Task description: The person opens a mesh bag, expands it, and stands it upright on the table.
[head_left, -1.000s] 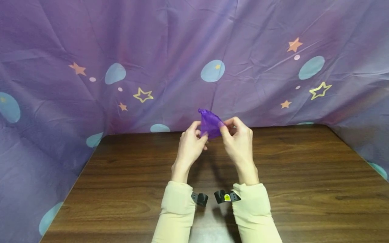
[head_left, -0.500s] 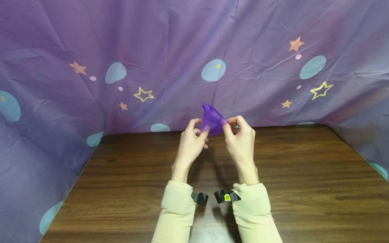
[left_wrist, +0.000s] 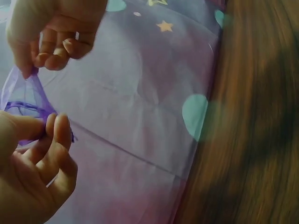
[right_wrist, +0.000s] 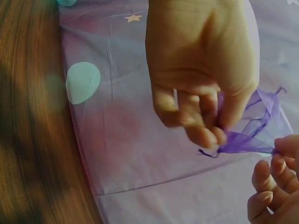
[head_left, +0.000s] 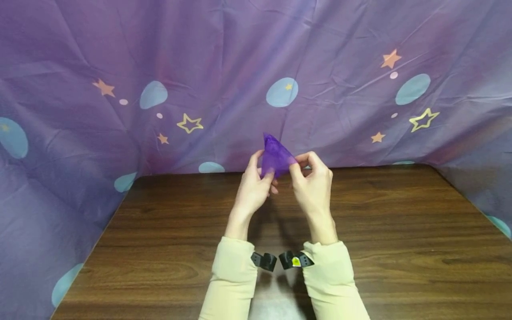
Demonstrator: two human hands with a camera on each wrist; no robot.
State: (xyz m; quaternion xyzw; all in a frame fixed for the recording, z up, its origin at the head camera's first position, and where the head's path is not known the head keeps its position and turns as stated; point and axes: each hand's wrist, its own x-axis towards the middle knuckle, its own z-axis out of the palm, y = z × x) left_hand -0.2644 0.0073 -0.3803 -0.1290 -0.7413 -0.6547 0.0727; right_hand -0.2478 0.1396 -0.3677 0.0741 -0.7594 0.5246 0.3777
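A small sheer purple drawstring pouch (head_left: 276, 155) is held up above the table's far side, its upper corner pointed. My left hand (head_left: 250, 189) pinches its lower left between thumb and fingers. On the right edge, my right hand (head_left: 315, 186) grips it by thumb and index finger. In the left wrist view the pouch fabric (left_wrist: 29, 91) stretches between my two hands, and a dark cord runs across it. The right wrist view shows a loose cord end (right_wrist: 209, 154) beside the left fingertips. Some of the pouch is hidden behind the fingers.
A brown wood-grain table (head_left: 160, 249) lies under both forearms. Behind it and along both sides hangs a purple curtain (head_left: 224, 58) printed with stars and blue ovals. Black wrist camera mounts (head_left: 264, 261) sit on the inner sides of the cream sleeves, close together.
The pouch's upper corner has risen and become more pointed. Both hands keep their hold throughout. My right hand has moved slightly left in the last half second.
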